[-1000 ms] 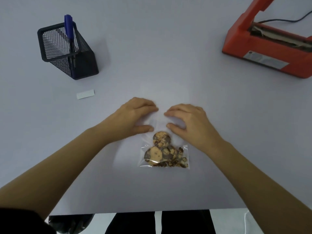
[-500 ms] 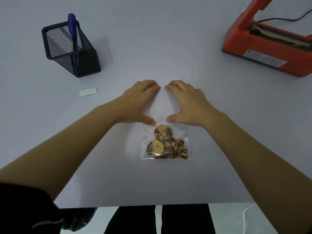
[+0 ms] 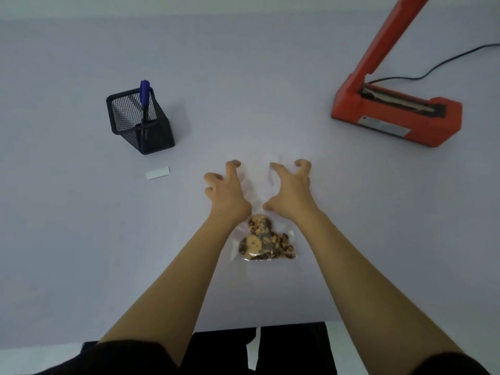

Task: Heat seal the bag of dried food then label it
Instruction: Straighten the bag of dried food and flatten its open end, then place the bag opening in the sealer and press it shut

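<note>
A clear plastic bag (image 3: pixel 266 240) with dried fruit slices and small dark bits in its lower half lies flat on the pale table (image 3: pixel 81 239), straight ahead. Its see-through upper part runs up between my hands. My left hand (image 3: pixel 228 190) and my right hand (image 3: pixel 290 190) rest side by side over that upper part. Their fingers are spread and curled, with the tips at the bag's far end and nothing gripped. An orange heat sealer (image 3: pixel 395 117) stands at the far right with its arm raised. A small white label (image 3: pixel 158 173) lies to the left.
A black mesh pen holder (image 3: pixel 140 123) with a blue marker (image 3: pixel 144 96) in it stands at the far left, behind the label. The sealer's black cable (image 3: pixel 446 60) trails off to the right. The table's near edge is just in front of my lap.
Both hands slid away from me along the bag's upper part, from near the food to its far end, and the fingers went from flat to curled and spread. The camera tilted up.
</note>
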A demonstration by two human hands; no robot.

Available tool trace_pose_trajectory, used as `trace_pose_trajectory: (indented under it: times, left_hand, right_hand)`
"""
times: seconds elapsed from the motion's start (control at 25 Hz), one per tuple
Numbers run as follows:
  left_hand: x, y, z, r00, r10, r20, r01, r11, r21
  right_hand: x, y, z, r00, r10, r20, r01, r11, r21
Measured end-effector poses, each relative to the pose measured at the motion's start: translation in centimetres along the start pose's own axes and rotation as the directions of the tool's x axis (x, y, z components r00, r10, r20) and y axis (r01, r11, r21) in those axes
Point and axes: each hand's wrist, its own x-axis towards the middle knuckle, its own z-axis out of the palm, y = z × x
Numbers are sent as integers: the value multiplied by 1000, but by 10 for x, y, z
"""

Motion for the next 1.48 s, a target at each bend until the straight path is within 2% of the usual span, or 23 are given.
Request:
trace_pose_trajectory:
  times: [0.16,0.28,0.36,0.48,0.72,0.84,0.96,1.24,1.48]
  left_hand:
    - [-1,-11,-6,985,154,76,-147,985,-85]
    - [-7,-14,-12,955,267,127,-258,963,-82]
    - [-10,-17,-15,956,259,138,-222,945,-238]
    - [-16,-10,-18,963,235,136,-130,840,-527]
    - [-17,53,-15,918,357,170,-159,727,-667]
    - [-11,90,2,924,314,216,-87,726,-682]
    - [-2,125,28,931,269,247,-11,698,-716]
    - [7,182,73,966,209,150,-50,725,-687]
    - [6,207,98,984,124,131,9,690,-724]
  right_hand:
    - [-6,3,3,999,-44,-22,47,985,167]
    - [-17,9,1,998,13,-57,10,924,383]
    - [-24,14,-3,995,57,-77,-6,838,546]
    - [-30,26,-21,991,55,-121,38,752,658]
    - [-33,65,-87,994,-20,-104,90,669,738]
    - [-26,92,-124,991,-11,-137,111,648,753]
    - [-15,114,-156,985,83,-150,70,604,794]
    - [10,153,-195,955,258,-149,-3,509,861]
    - [16,164,-206,906,402,-129,-1,307,952]
